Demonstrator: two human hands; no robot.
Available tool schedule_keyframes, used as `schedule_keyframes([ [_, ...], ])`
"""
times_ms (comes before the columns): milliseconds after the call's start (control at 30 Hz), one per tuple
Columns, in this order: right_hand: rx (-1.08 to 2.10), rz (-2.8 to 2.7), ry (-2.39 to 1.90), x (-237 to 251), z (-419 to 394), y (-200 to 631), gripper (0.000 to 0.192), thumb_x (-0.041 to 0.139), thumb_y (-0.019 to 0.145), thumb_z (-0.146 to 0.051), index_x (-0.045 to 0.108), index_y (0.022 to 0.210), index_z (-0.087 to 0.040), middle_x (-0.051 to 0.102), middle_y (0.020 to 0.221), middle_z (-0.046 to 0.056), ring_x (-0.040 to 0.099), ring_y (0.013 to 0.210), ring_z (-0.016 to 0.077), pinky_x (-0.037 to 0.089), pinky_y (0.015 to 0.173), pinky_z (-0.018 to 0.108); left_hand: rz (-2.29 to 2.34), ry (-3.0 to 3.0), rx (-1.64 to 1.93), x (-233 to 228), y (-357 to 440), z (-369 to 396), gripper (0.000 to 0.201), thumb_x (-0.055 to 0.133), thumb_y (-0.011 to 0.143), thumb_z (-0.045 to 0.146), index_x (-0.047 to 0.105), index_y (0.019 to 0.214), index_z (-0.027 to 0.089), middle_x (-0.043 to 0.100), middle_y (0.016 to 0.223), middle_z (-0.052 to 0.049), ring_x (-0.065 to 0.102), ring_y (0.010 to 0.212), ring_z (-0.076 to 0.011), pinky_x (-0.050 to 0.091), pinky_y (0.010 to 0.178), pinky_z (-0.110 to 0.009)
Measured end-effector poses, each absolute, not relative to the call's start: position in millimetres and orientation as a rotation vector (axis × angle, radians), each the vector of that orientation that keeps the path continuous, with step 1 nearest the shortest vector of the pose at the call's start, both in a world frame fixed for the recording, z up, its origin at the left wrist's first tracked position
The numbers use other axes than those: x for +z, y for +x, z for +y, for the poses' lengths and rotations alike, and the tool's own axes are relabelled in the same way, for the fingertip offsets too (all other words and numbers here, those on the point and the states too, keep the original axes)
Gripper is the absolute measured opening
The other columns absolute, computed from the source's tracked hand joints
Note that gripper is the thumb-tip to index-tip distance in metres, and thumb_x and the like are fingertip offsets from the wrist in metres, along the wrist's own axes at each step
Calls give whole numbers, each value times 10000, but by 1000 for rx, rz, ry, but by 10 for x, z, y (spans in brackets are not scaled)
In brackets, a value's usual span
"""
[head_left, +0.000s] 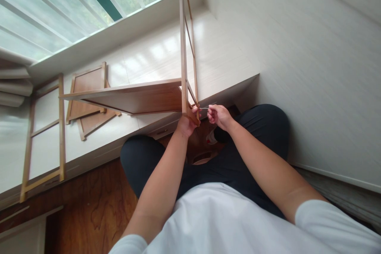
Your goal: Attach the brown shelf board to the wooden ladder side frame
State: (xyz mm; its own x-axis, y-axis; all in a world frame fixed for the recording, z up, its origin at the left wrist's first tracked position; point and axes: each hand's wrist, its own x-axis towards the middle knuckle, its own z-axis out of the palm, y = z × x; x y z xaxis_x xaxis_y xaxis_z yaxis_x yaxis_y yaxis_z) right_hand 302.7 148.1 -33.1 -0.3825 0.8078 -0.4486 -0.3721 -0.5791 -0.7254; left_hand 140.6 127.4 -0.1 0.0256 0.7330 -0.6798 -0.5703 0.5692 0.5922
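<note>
A tall wooden ladder-like side frame (182, 39) stands upright on the white window platform, with a wooden shelf board (133, 96) joined to it and sticking out to the left. My left hand (187, 123) grips the bottom end of the frame. My right hand (218, 116) is just to its right, fingers closed on a thin metal tool (204, 108) whose tip points at the frame's lower corner. What kind of tool it is cannot be told.
A second wooden side frame (44, 131) lies flat on the white platform (226, 59) at the left. Two wooden panels (87, 99) lie stacked beside it. A window (59, 4) runs behind, a white wall is at the right. My crossed legs rest on the wooden floor (89, 206).
</note>
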Motion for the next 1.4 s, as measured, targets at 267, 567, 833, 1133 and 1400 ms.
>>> schedule_keyframes([
  [267, 2014, -602, -1054, -352, 1482, 3011, 254, 593, 824, -343, 470, 654, -199, 527, 476, -9, 394, 381, 89, 268, 384, 220, 1162, 183, 1009, -4, 1407, 1274, 160, 698, 840, 192, 743, 992, 166, 746, 780, -1, 644, 593, -94, 454, 478, -201],
  [567, 2273, -464, -962, -312, 1517, 3075, 288, 566, 832, -359, 403, 649, -208, 447, 498, -35, 369, 429, 81, 259, 416, 205, 1160, 184, 1014, -6, 1408, 1274, 167, 709, 831, 186, 741, 994, 169, 750, 781, -8, 650, 598, -93, 451, 487, -188],
  [833, 2369, -388, -906, -289, 1523, 3091, 303, 532, 863, -348, 362, 650, -216, 396, 494, -38, 324, 436, 89, 221, 408, 205, 1162, 175, 1024, -1, 1415, 1270, 171, 735, 822, 189, 734, 992, 172, 744, 769, -7, 648, 582, -96, 449, 487, -190],
  [1133, 2368, -382, -893, -315, 1510, 3072, 302, 524, 859, -357, 372, 644, -210, 402, 504, -36, 335, 444, 86, 223, 417, 200, 1155, 167, 1025, 2, 1418, 1269, 154, 704, 841, 177, 735, 992, 169, 743, 755, -2, 645, 577, -101, 448, 478, -202],
  [1400, 2324, -413, -904, -328, 1505, 3065, 318, 553, 876, -395, 396, 674, -207, 444, 527, -38, 347, 447, 82, 237, 427, 199, 1157, 166, 1017, -10, 1407, 1272, 193, 728, 829, 197, 743, 1019, 172, 754, 785, -11, 650, 588, -103, 454, 488, -207],
])
